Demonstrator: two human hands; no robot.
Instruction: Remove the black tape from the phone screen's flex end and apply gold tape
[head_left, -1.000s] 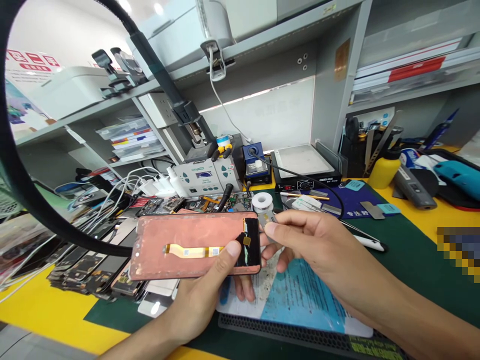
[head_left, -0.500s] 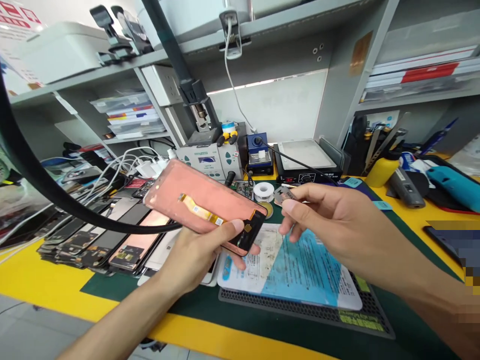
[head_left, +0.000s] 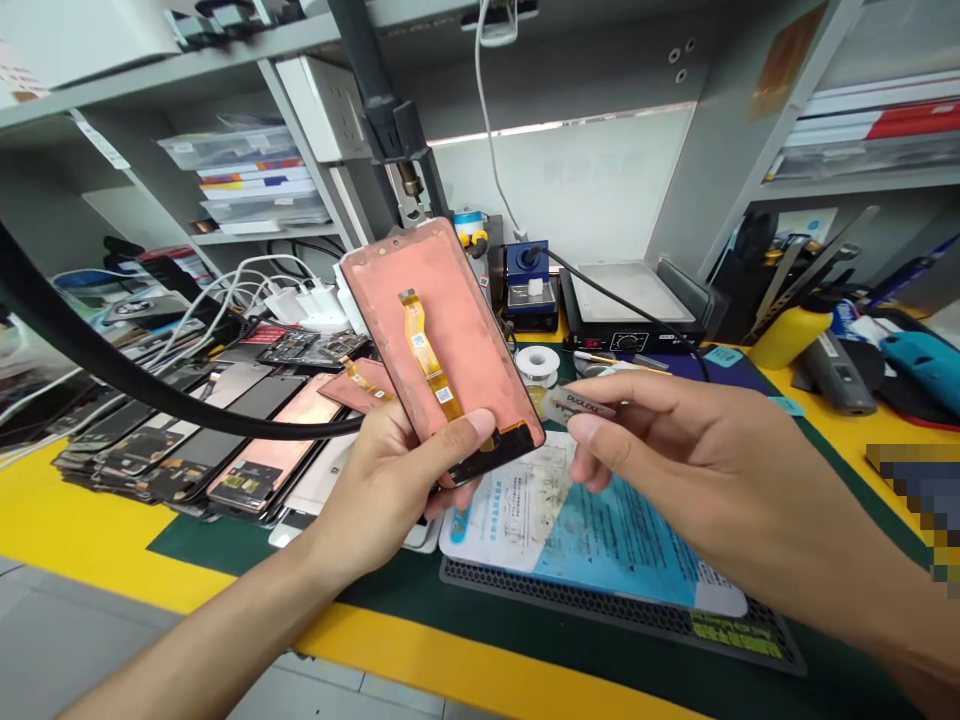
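A phone screen (head_left: 457,310) stands tilted in my left hand (head_left: 405,470), its copper-coloured back toward me. My left thumb presses on the black strip at its lower end, and the fingers go behind it. A gold ribbon cable (head_left: 424,350) runs down the middle of that back. Pinched between thumb and fingers of my right hand (head_left: 667,440) is a small thin metal blade (head_left: 577,404) with lettering on it. The blade is just right of the screen's lower corner; whether they touch I cannot tell. Below both hands lies a white and blue printed pad (head_left: 600,540).
Several phone screens (head_left: 255,450) lie stacked at the left, beside white chargers and cables (head_left: 300,300). A black cable (head_left: 150,390) arches across the left foreground. Behind are a solder spool (head_left: 537,364) and a hot plate (head_left: 630,300). A yellow bottle (head_left: 787,335) stands at the right.
My left hand has turned the phone screen more upright, its far end swinging up and right. The blade in my right hand has turned too. The camera view has shifted.
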